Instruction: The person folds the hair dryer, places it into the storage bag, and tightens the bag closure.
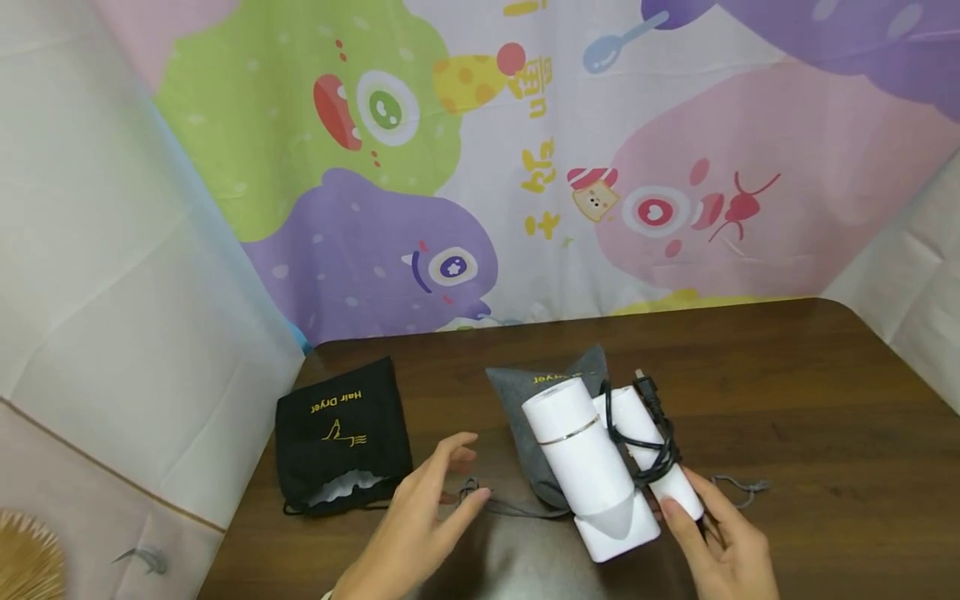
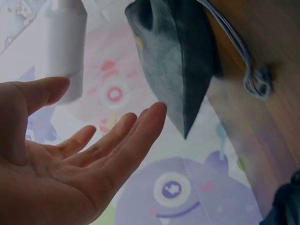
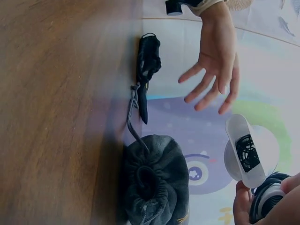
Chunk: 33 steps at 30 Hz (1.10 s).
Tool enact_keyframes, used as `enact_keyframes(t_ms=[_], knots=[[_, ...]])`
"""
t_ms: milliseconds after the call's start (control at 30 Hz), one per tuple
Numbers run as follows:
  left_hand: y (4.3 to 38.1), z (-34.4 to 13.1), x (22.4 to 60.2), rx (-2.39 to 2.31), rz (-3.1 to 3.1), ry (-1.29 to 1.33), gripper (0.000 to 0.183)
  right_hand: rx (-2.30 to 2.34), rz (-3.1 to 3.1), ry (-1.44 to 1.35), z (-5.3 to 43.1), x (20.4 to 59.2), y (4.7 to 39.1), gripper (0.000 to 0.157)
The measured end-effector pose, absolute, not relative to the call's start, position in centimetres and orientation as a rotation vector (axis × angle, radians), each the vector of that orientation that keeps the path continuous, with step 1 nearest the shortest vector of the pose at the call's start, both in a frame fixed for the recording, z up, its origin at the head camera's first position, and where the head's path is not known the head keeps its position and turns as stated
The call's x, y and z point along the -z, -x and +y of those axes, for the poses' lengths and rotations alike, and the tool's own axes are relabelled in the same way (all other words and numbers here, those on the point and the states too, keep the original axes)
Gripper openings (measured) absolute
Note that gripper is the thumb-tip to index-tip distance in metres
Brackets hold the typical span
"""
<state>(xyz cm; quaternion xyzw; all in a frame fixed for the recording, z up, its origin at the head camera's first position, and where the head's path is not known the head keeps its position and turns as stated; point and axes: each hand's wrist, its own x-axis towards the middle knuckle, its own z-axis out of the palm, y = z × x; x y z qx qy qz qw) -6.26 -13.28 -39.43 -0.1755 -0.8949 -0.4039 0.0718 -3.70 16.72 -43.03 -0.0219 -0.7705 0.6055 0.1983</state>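
Observation:
A white hair dryer (image 1: 592, 467), folded, with its black cord (image 1: 660, 454) wound round the handle, is held up by my right hand (image 1: 723, 533). Thumb and fingers grip the handle's lower end; in the right wrist view they show at the corner beside the dryer (image 3: 248, 150). My left hand (image 1: 420, 508) hovers to the left of the dryer, fingers spread and holding nothing. Behind the dryer a grey drawstring bag (image 1: 528, 433) stands on the table, partly hidden. The left wrist view shows this bag (image 2: 173, 61) beyond my left fingertips.
On the left of the brown wooden table (image 1: 825, 417) lies a black drawstring bag (image 1: 341, 442) printed "Hair Dryer", its mouth showing a pale lining. Grey drawstrings (image 1: 517, 508) trail from the grey bag to both sides. A cartoon-print cloth (image 1: 562, 275) hangs behind the table.

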Motion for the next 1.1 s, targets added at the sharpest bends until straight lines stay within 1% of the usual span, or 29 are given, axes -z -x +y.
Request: enact_keyframes(t_ms=[167,567,800,967,1100], knots=[[6.3,-14.7,39.9,1.217,-2.681,0.465,0.051,-1.695,-2.145,0.056,17.2,43.2,3.9,0.036],[6.2,-17.7,40.4,0.629,-2.806,0.213,0.033,-1.682,-2.135,0.187,18.2,43.3,4.1,0.037],[6.3,-20.9,41.1,0.338,-2.84,0.037,0.034,-1.661,-2.156,0.259,18.5,43.5,3.9,0.037],[6.7,-23.3,42.0,0.198,-2.912,-0.084,0.037,-1.665,-2.142,0.231,18.9,43.9,4.1,0.036],[7.1,-24.7,42.7,0.142,-3.066,-0.108,0.039,-1.724,-2.091,0.212,19.3,44.3,4.3,0.037]])
